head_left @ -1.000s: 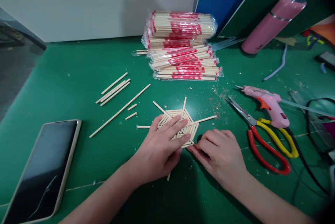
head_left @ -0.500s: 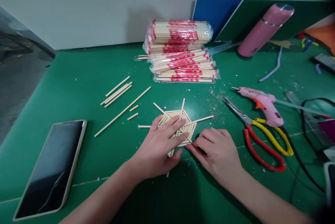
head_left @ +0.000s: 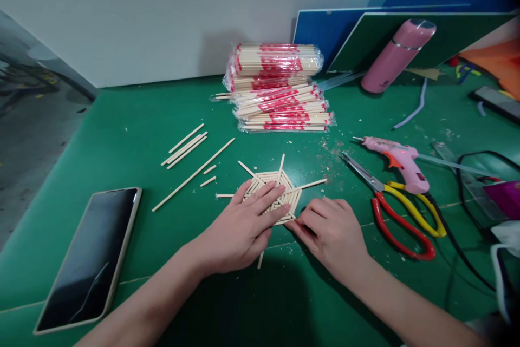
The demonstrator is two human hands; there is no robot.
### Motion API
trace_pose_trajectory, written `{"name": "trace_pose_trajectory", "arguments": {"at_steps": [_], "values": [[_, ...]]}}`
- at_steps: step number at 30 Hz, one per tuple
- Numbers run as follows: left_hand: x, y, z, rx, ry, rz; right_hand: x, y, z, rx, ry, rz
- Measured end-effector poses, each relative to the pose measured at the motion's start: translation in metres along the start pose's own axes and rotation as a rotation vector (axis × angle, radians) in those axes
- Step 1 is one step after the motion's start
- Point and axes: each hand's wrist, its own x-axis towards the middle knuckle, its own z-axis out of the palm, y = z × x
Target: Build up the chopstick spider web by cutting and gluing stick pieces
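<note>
A web-like piece made of pale wooden sticks (head_left: 295, 195) lies flat on the green table, with several sticks reaching out past its rim. My left hand (head_left: 247, 228) rests on top of it, fingers stretched out and spread, covering much of its left and middle part. At the lower right edge, my right hand (head_left: 331, 230) pinches the end of a stick that points out of the web between thumb and fingers. The fingertips hide most of that end. Loose sticks (head_left: 193, 175), one long, several shorter and two small pieces, lie to the left.
Wrapped chopstick packs (head_left: 280, 92) are piled at the back. On the right are scissors (head_left: 379, 187) with red and yellow handles, a pink glue gun (head_left: 400, 160) with its cord, and a leaning pink bottle (head_left: 398, 57). A phone (head_left: 91, 257) lies at left.
The camera view has shifted slightly. My left thumb has drawn in a little closer to its fingers. Both hands otherwise keep their places on the stick web.
</note>
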Motion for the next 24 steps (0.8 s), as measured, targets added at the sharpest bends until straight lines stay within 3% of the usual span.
{"name": "trace_pose_trajectory", "arguments": {"at_steps": [24], "values": [[-0.0006, 0.0019, 0.008, 0.003, 0.072, -0.014, -0.0032, -0.0016, -0.0035, 0.031, -0.038, -0.003]]}}
